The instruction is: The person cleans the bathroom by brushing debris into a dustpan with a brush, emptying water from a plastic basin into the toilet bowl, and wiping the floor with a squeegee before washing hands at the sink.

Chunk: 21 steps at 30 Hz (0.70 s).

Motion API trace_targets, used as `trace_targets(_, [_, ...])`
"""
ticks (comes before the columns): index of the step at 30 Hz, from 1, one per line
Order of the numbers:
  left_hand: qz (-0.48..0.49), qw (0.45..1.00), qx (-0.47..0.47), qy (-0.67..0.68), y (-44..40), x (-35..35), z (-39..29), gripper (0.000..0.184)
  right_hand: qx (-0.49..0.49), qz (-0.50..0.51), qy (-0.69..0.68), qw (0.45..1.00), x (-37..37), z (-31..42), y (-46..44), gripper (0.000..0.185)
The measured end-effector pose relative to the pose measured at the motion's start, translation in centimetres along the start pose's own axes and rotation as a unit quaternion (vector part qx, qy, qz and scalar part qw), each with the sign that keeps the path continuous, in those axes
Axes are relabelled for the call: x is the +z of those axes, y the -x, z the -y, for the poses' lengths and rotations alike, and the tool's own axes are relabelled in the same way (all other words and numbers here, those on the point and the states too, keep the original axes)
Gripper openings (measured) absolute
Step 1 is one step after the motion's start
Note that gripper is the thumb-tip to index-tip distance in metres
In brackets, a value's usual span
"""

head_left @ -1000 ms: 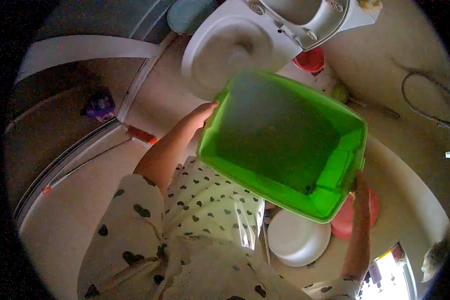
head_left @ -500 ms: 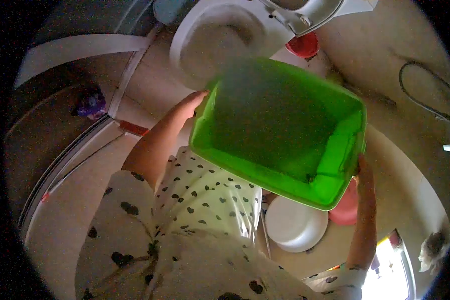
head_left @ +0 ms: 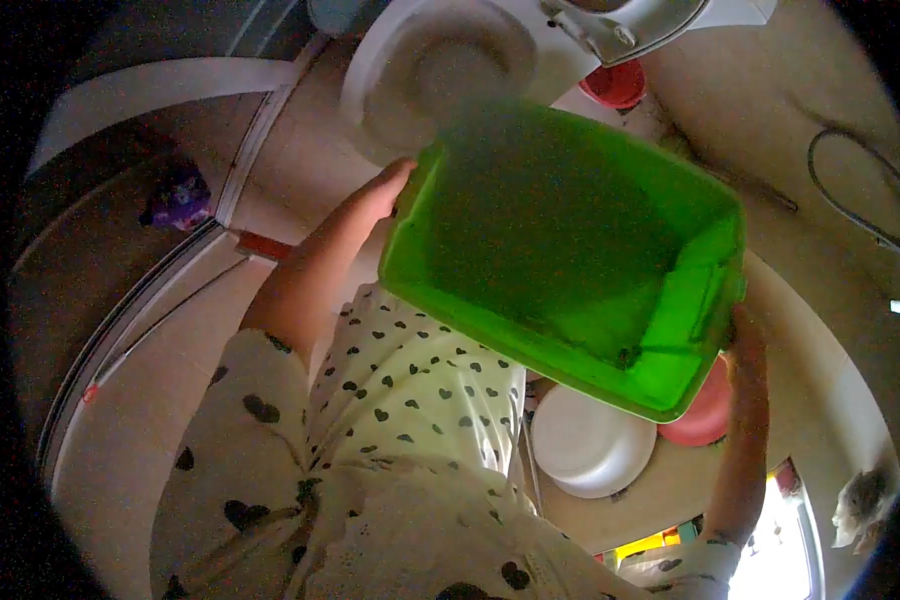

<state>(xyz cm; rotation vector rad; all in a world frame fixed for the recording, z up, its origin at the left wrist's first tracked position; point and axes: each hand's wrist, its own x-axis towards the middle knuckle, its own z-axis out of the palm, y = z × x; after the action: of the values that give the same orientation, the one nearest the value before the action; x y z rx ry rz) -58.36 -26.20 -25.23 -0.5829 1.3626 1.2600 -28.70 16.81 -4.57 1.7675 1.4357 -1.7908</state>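
A large green plastic tub (head_left: 560, 230) is held in front of my body, tilted so that I look down into its shadowed inside. My left hand (head_left: 398, 185) grips its left rim, fingers mostly hidden behind the wall. At the tub's lower right end, my right hand (head_left: 740, 330) holds the edge, its fingers hidden in shadow. Some dark specks show near the lower right inside corner. Beyond the tub's far edge is a white bowl-shaped fixture (head_left: 370, 100) that looks like a toilet.
A white basin (head_left: 590, 445) and a pink basin (head_left: 700, 405) sit on the floor below the tub. A red container (head_left: 615, 85) stands beside the white fixture. On the left are a door track (head_left: 130, 325) and a purple bundle (head_left: 178, 195). A hose (head_left: 850, 205) hangs at right.
The tub and both hands have shifted slightly, the right end moving a little to the right. Both hands keep their hold. More yellow and red items show near the bottom right.
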Motion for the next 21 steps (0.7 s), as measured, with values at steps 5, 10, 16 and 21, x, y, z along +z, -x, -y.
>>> trace_targets(5, [-0.010,1.000,-0.008,0.004,0.1,0.1,0.0,0.031,0.004,-0.002,0.002,1.000,0.0,0.4,0.0,0.044])
trace_targets(10, [-0.036,0.999,0.010,-0.006,-0.4,0.7,0.1,0.030,0.010,-0.010,0.002,1.000,0.5,1.0,0.7,0.046])
trace_targets(16, [0.010,1.000,0.002,-0.011,-3.2,-0.4,0.5,0.030,-0.007,0.022,0.101,0.995,-3.0,0.2,-1.2,0.044])
trace_targets(21, [-0.005,0.999,-0.029,-0.025,-3.3,0.4,0.4,0.034,-0.015,-0.015,0.000,1.000,-1.6,0.4,-0.3,0.034])
